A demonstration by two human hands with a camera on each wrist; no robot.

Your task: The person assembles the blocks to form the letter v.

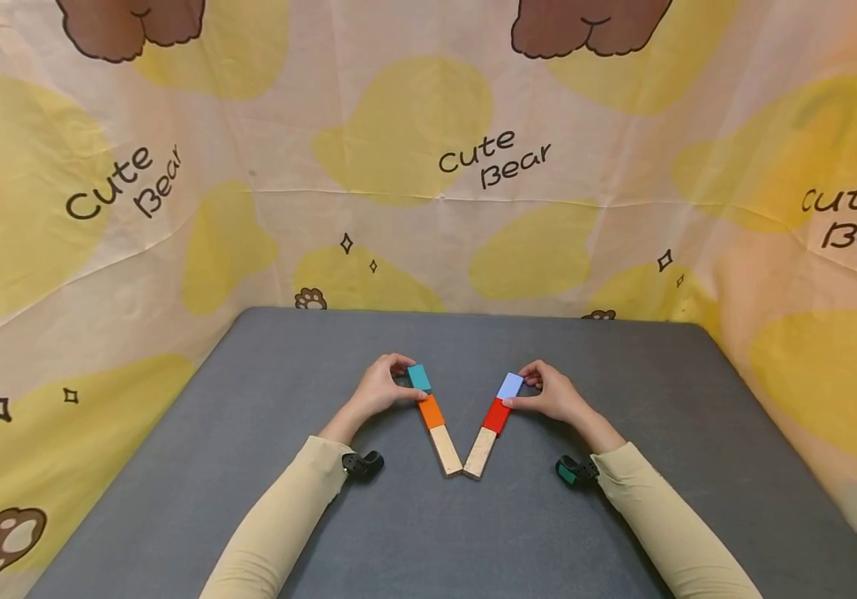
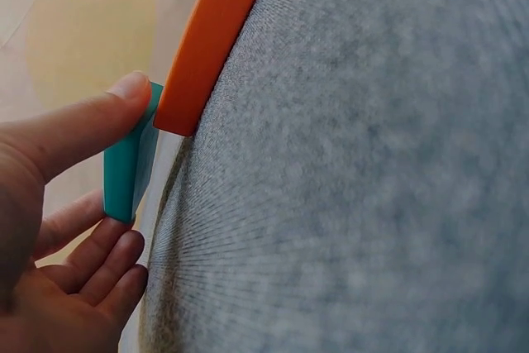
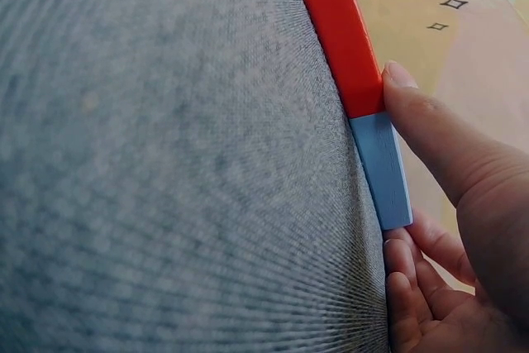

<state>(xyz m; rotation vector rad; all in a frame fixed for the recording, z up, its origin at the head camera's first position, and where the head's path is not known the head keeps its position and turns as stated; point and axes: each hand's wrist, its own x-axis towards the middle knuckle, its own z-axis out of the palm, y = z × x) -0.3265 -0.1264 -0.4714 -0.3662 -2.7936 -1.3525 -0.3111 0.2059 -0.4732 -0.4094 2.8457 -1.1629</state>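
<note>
Two lines of blocks form a V on the grey table. The left line runs from a plain wooden block [image 1: 446, 452] through an orange block [image 1: 432, 411] to a teal block [image 1: 418, 378]. My left hand [image 1: 378, 388] pinches the teal block between thumb and fingers; in the left wrist view that block [image 2: 124, 167] looks tilted and slightly raised beside the orange one's end. On the right, another plain wooden block [image 1: 480, 454] leads to a red block [image 1: 497, 416] and a light blue block [image 1: 510, 386]. My right hand [image 1: 554, 397] pinches the light blue block, which lies against the red one.
The grey table [image 1: 518, 532] extends around the blocks on every side. A patterned cloth [image 1: 398, 125] hangs behind it and along both sides. Black bands [image 1: 364, 466] sit at the wrists, below the light sleeves.
</note>
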